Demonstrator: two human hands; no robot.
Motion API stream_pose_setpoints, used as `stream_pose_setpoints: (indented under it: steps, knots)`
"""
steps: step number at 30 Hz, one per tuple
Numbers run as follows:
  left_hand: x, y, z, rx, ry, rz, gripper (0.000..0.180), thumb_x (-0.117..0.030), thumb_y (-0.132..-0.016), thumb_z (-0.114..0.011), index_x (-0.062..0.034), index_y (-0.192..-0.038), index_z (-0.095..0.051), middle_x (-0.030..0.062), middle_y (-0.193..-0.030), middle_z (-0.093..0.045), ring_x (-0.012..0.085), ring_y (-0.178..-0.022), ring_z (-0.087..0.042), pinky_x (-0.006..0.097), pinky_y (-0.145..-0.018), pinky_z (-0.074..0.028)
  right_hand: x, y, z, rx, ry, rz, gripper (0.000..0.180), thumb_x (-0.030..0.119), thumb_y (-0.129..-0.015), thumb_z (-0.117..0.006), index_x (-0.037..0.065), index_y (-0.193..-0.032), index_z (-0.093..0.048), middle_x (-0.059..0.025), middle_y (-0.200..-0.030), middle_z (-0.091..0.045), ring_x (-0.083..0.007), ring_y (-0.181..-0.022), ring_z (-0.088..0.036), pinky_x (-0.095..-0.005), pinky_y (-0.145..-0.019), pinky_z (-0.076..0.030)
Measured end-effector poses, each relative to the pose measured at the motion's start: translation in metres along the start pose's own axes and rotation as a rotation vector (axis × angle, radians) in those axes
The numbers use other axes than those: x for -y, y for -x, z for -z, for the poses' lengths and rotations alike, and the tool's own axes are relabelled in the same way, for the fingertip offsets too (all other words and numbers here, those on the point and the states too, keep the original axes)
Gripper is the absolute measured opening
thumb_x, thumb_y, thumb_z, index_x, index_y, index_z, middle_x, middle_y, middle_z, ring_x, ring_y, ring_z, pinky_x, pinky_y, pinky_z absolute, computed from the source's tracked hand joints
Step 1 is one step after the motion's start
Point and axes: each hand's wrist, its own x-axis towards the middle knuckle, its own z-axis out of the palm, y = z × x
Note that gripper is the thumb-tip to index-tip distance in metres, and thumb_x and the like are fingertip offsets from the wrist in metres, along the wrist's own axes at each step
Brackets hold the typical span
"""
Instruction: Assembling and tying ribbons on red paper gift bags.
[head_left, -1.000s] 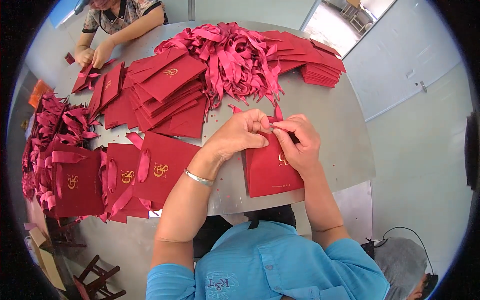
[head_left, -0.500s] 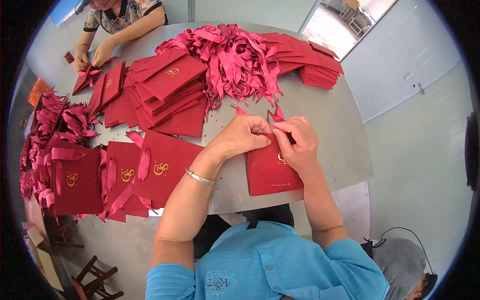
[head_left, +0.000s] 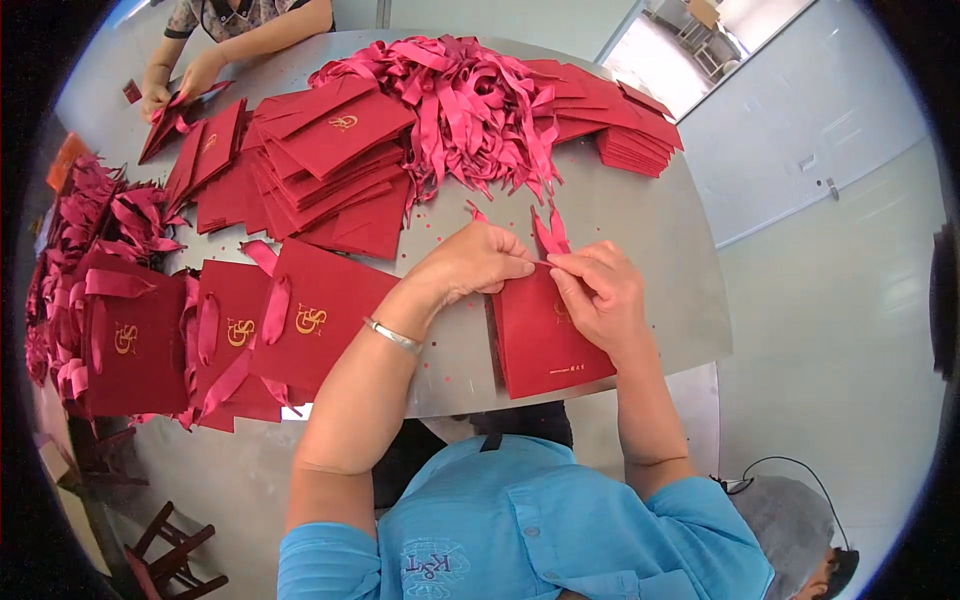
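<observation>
A small red paper gift bag [head_left: 555,350] with gold print lies at the table's front edge, in front of me. At its top edge my left hand [head_left: 482,262] is closed in a pinch on a pink ribbon [head_left: 552,232]. My right hand [head_left: 603,295] pinches at the same edge, just right of the left fingertips, thumb over the bag's face. Ribbon ends stick up beyond both hands. The short stretch between the fingertips is small, and the holes in the bag are hidden by my fingers.
Finished-looking bags with ribbon handles [head_left: 318,310] stand at the left. Stacks of flat red bags [head_left: 330,150] and a heap of loose pink ribbons [head_left: 470,110] cover the table's [head_left: 660,240] far side. A co-worker's hands [head_left: 195,85] handle a bag at far left.
The whole view has shifted slightly. My fingertips have moved a little apart at the bag's top edge, and the ribbon end near my right hand stands more upright.
</observation>
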Motion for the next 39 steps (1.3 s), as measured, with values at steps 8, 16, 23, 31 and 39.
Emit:
stream_pose_setpoints:
  steps: [8,16,23,31,39]
  knots:
    - [0.000,0.000,-0.002,-0.036,-0.033,0.011,0.008,-0.009,-0.085,-0.066,-0.0010,-0.084,-0.068,-0.0026,-0.062,-0.055,0.0054,-0.048,-0.043,0.022,-0.042,-0.031,0.015,0.005,-0.001,0.029,0.126,0.120,0.015,-0.001,-0.066,-0.073,0.004,-0.079,-0.069,-0.0066,-0.070,-0.063,-0.0231,-0.064,-0.058,-0.0326,-0.059,-0.047]
    - [0.004,-0.002,-0.001,-0.046,-0.084,0.014,0.010,-0.011,-0.083,-0.068,-0.0015,-0.081,-0.068,-0.0019,-0.058,-0.054,0.0064,-0.045,-0.044,0.024,-0.040,-0.031,0.015,0.008,-0.006,-0.006,0.312,0.157,0.011,0.006,-0.065,-0.073,0.008,-0.072,-0.066,-0.0036,-0.068,-0.059,-0.0214,-0.066,-0.058,-0.0334,-0.058,-0.047]
    - [0.001,0.001,-0.003,-0.037,-0.075,-0.005,0.012,-0.013,-0.082,-0.069,-0.0030,-0.076,-0.067,-0.0021,-0.057,-0.053,0.0067,-0.044,-0.044,0.024,-0.039,-0.030,0.020,0.010,-0.009,-0.016,0.272,0.048,0.009,0.000,-0.066,-0.071,0.005,-0.072,-0.065,-0.0057,-0.068,-0.063,-0.0231,-0.062,-0.058,-0.0336,-0.059,-0.048]
    - [-0.002,0.004,-0.004,-0.067,-0.108,0.024,0.012,-0.014,-0.081,-0.069,-0.0041,-0.075,-0.067,-0.0024,-0.054,-0.053,0.0062,-0.042,-0.044,0.024,-0.038,-0.029,0.018,0.009,-0.010,0.007,0.243,-0.004,0.008,0.003,-0.066,-0.070,0.006,-0.070,-0.063,-0.0062,-0.069,-0.062,-0.0244,-0.065,-0.059,-0.0347,-0.059,-0.049]
    - [-0.001,0.002,-0.004,-0.048,-0.111,0.021,0.012,-0.014,-0.082,-0.069,-0.0036,-0.077,-0.068,-0.0025,-0.055,-0.053,0.0063,-0.042,-0.045,0.024,-0.038,-0.030,0.018,0.011,-0.010,0.004,0.195,-0.006,0.009,-0.002,-0.066,-0.069,0.004,-0.071,-0.063,-0.0067,-0.067,-0.062,-0.0241,-0.062,-0.058,-0.0346,-0.061,-0.047]
